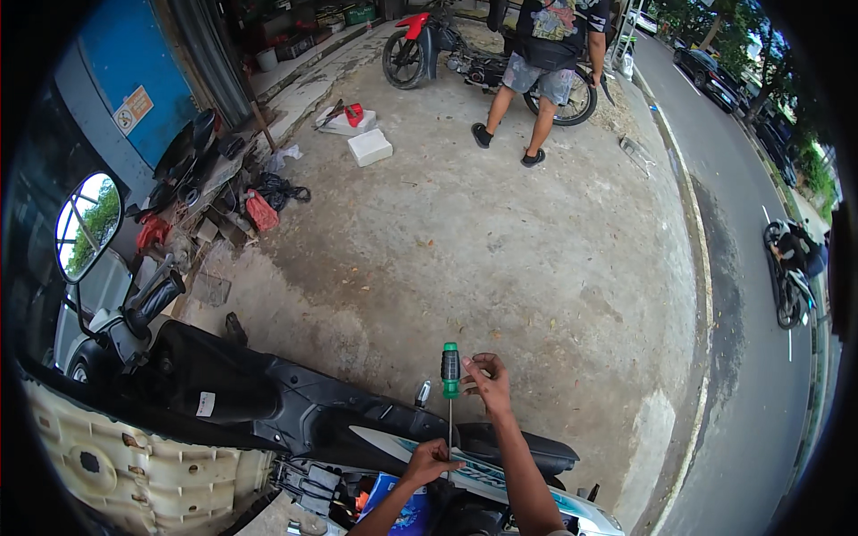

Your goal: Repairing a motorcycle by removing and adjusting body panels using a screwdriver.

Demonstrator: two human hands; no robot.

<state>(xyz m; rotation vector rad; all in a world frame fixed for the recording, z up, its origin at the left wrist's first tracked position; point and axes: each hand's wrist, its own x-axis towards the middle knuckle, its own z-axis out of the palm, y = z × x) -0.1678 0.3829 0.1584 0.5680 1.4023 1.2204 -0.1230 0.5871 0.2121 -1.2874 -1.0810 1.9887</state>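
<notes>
A screwdriver [450,370] with a green and black handle stands upright over the white and teal side panel [393,441] of a scooter. My left hand [427,464] is closed at the lower part of its shaft, thumb across it against the panel. The tip is hidden there. Beside the handle is my right hand [489,386], its fingers bent and apart, with a fingertip at the handle's right edge. Behind the panel lies the black scooter seat [523,448]. A blue packet [393,511] rests below my left forearm.
At left are the scooter's mirror [88,225], handlebar grip [161,297] and a cream plastic panel [152,456]. Ahead, a person [545,80] stands by a motorcycle [407,58] on the concrete. A white box [370,148] and piled parts lie far left; a road runs right.
</notes>
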